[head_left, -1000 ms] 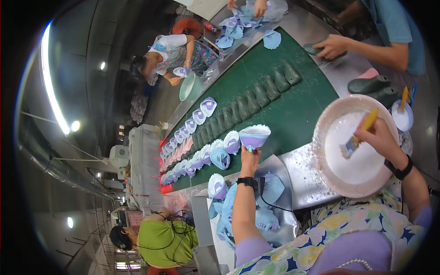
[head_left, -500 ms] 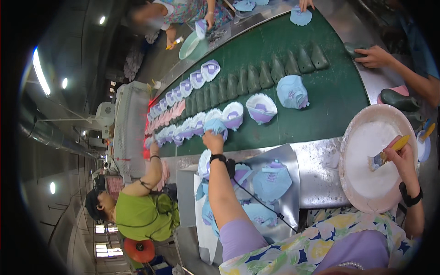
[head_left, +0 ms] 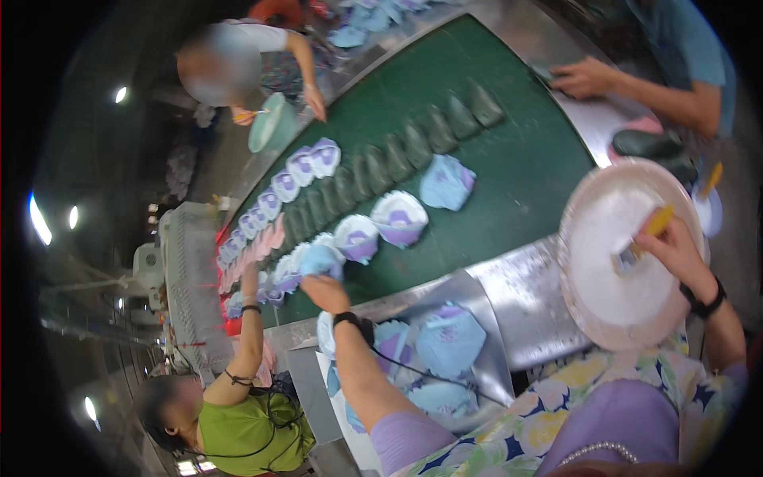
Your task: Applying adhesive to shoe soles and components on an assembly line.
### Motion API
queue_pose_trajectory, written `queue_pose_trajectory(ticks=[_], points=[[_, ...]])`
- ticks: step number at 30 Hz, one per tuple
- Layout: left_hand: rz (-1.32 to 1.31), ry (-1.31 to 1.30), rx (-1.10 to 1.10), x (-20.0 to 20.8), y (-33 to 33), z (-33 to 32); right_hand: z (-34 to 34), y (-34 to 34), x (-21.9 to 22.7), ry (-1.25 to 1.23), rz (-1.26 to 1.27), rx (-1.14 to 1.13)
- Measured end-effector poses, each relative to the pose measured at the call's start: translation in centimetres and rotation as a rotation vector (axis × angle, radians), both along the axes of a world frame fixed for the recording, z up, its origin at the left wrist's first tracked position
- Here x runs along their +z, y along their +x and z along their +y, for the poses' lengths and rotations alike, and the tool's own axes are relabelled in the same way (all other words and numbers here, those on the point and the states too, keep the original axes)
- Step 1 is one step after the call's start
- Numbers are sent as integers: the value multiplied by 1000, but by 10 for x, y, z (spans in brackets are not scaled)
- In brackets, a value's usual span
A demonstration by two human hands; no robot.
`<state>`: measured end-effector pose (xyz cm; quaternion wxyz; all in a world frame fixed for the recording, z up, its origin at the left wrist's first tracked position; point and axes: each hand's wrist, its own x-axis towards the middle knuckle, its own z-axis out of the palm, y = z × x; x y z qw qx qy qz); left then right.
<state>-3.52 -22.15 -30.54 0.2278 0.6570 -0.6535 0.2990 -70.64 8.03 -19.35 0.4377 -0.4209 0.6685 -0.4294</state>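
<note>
My right hand grips a paintbrush by its yellow handle. The brush's bristles are low over the white liquid in a wide pale pink basin. At the near edge of the green belt, my left hand has its fingers closed on a light blue fabric shoe upper, partly blurred. Purple-and-white shoe uppers form a row around it. Another blue upper lies apart, further right on the belt. Dark green shoe lasts stand in a line across the middle.
More blue uppers fill a metal tray below the belt, with a black cord crossing it. A worker in green reaches in at the left. Across the belt, another person brushes at a green bowl. A third person's hand is at the far right.
The whole view has swung, shifting the belt leftward. My left hand stays on the blue upper and my right hand keeps the brush over the basin. The person opposite no longer holds a purple piece.
</note>
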Motion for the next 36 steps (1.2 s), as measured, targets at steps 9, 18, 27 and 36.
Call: queue_pose_trajectory(ticks=[9,18,27,36], points=[[2014,802,-574,137,-189,76,-25,38,-30,-267,322,535],[1552,1286,-622,141,-325,183,10,-33,19,-260,420,439],[646,877,-1092,144,-419,217,-1,-34,55,-632,136,69],[766,350,-981,122,-448,233,26,-14,28,-259,-295,-95]])
